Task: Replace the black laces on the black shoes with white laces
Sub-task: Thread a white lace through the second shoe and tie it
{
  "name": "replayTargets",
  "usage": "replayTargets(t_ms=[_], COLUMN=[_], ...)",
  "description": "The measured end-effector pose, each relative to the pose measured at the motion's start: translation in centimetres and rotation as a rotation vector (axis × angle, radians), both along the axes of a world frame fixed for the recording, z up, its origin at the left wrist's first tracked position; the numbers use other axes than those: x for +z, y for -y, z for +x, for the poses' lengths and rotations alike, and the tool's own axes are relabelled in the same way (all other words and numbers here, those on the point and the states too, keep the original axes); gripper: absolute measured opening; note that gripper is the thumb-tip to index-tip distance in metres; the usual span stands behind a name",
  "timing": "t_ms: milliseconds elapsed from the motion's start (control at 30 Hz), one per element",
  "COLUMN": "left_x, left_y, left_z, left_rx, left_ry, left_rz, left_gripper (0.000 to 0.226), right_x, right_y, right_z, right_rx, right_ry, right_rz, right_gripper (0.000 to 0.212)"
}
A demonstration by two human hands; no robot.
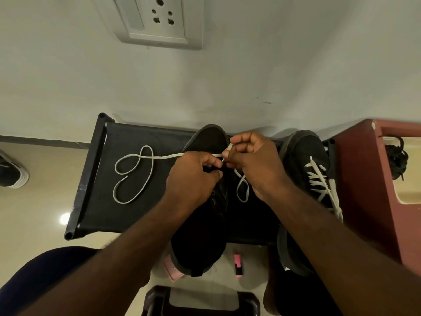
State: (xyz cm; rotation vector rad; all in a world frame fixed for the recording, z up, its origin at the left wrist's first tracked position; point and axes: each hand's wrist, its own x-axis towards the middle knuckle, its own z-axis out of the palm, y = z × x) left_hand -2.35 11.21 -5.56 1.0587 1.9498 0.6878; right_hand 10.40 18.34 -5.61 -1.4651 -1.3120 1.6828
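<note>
Two black shoes stand on a black fabric rack (127, 137). The middle shoe (205, 224) has a white lace (136, 176) running across its toe end. The lace's long left part lies in loops on the rack, and a short loop hangs to the right of the shoe. My left hand (193, 176) pinches the lace over the shoe's front. Just right of it, my right hand (252, 160) pinches the lace's tip. The right shoe (305, 156) carries a white lace (321, 181) threaded in crosses.
A maroon stool (364, 179) stands at the right with a bundle of black laces (397, 159) on it. A pink marker (238, 264) and a pink object lie on the floor below the rack. Another shoe (11, 172) sits at the far left. A wall socket (159, 19) is above.
</note>
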Motion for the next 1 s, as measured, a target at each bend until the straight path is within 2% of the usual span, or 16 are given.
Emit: replayTargets(t_ms=[167, 400, 633, 733, 833, 933, 1000], left_x=[0.0, 0.1, 0.2, 0.1, 0.1, -0.1, -0.2], left_y=[-0.1, -0.2, -0.5, -0.5, -0.6, -0.5, -0.4], left_z=[0.0, 0.2, 0.1, 0.2, 0.2, 0.3, 0.5], left_rx=[0.007, 0.015, 0.008, 0.018, 0.022, -0.008, -0.033], left_ry=[0.005, 0.012, -0.027, -0.048, -0.061, -0.096, -0.158], left_rz=[0.011, -0.002, -0.010, -0.012, -0.019, -0.017, -0.017], left_gripper=[0.018, 0.017, 0.007, 0.005, 0.004, 0.010, 0.012], right_x=[0.1, 0.3, 0.1, 0.1, 0.4, 0.6, 0.4], right_y=[-0.3, -0.9, -1.1, -1.0, -1.0, -0.9, -0.8], right_z=[0.1, 0.2, 0.4, 0.5, 0.8, 0.8, 0.7], right_rx=[0.004, -0.015, 0.067, 0.128, 0.225, 0.341, 0.379], right_ry=[-0.005, -0.042, 0.035, 0.079, 0.150, 0.268, 0.305], right_rz=[-0.030, -0.170, -0.231, -0.176, -0.039, 0.102, 0.127], right_gripper=[0.026, 0.027, 0.018, 0.010, 0.004, 0.008, 0.011])
